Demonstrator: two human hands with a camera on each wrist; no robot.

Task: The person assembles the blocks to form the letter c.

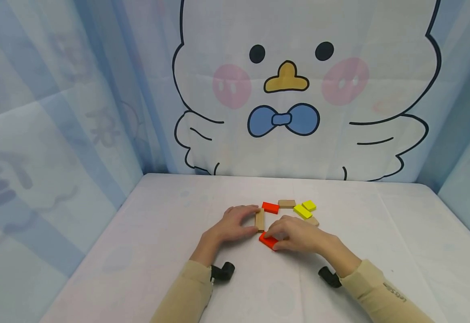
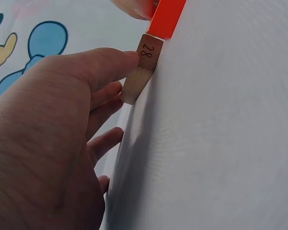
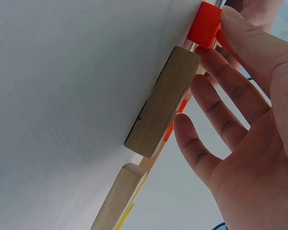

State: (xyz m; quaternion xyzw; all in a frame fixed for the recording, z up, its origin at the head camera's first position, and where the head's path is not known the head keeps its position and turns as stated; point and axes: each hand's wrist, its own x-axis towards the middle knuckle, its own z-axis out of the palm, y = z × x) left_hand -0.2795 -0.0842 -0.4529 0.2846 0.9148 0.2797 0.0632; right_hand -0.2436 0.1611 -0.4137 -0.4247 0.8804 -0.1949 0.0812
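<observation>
Left to right: we have the left hand [image 1: 237, 223] holding the left wood block [image 1: 260, 220] lengthwise, thumb by its near end, index finger by its far end. That block lies flat on the desk [image 1: 158, 260], marked 28 in the left wrist view, and we count it as placed

Next, near red block [image 1: 266, 241], just beside the near end of the left wood block. We can't tell if the two touch. Far red block [image 1: 270, 207] sits just beside the other end, clear of any fingers, so we call it done. Far wood block [image 1: 287, 204] follows on from it, also done by our read

Right hand [image 1: 299, 235] pinches the near red block between thumb and finger, narrow grip, other fingers loose. The right wrist view gives us another wood block [image 3: 163, 100] beside that red one, mostly or wholly covered by the hand from above; looks placed

Right side: near yellow block [image 1: 302, 211] lies slanted by the far wood block, outer yellow block [image 1: 309, 205] just outside it, right wood block [image 1: 312, 221] just nearer us, partly covered

Status: we judge the rough ring nearly closed. Left, as far as we see: settle and release the near red block, let go of the left wood block. We can't tell whether the outer yellow block belongs there or is spare
</observation>
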